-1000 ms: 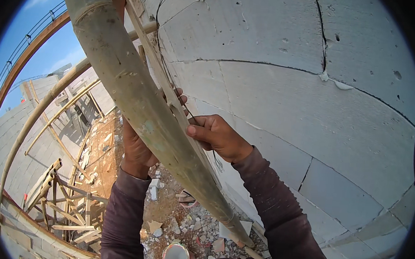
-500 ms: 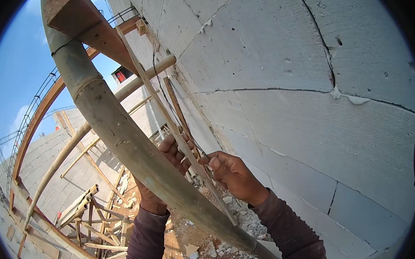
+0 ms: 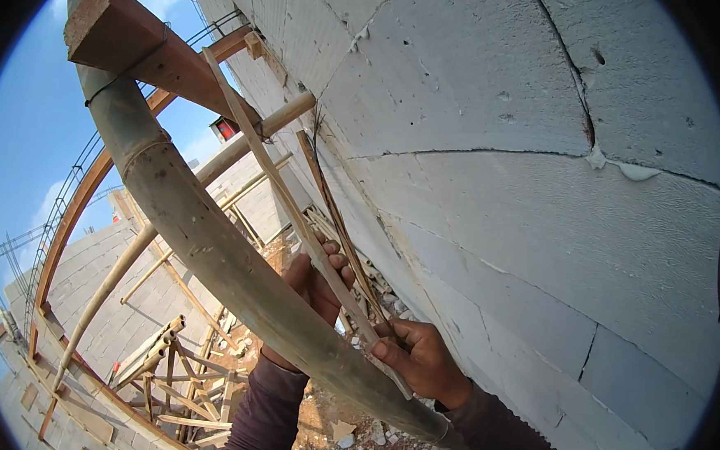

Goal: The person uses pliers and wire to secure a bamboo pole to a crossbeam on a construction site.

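A thick bamboo pole point(image 3: 211, 236) slants across the view from upper left to lower right. Along its right side runs a thin wooden lath point(image 3: 276, 183). Beyond the pole, my left hand point(image 3: 320, 293) is curled round the lath from behind, and the pole hides part of the wrist. My right hand point(image 3: 422, 361) is closed beside the lath's lower end, thumb against the fingers. Thin dark wires point(image 3: 328, 186) run down into its pinch beside a second wooden strip point(image 3: 311, 152); the grip hides their ends.
A pale block wall point(image 3: 526, 210) rises close on the right. A reddish timber beam point(image 3: 160, 52) is tied to the pole at upper left, with a thinner bamboo crosspiece point(image 3: 288, 115) behind. Below lie rubble point(image 3: 380, 441), a wooden trestle point(image 3: 193, 396) and stacked bamboo poles point(image 3: 150, 351).
My right hand has moved down and slightly right, drawing the wires down alongside the second strip. My left hand has shifted slightly right, its fingers now round the lath. The view has shifted slightly.
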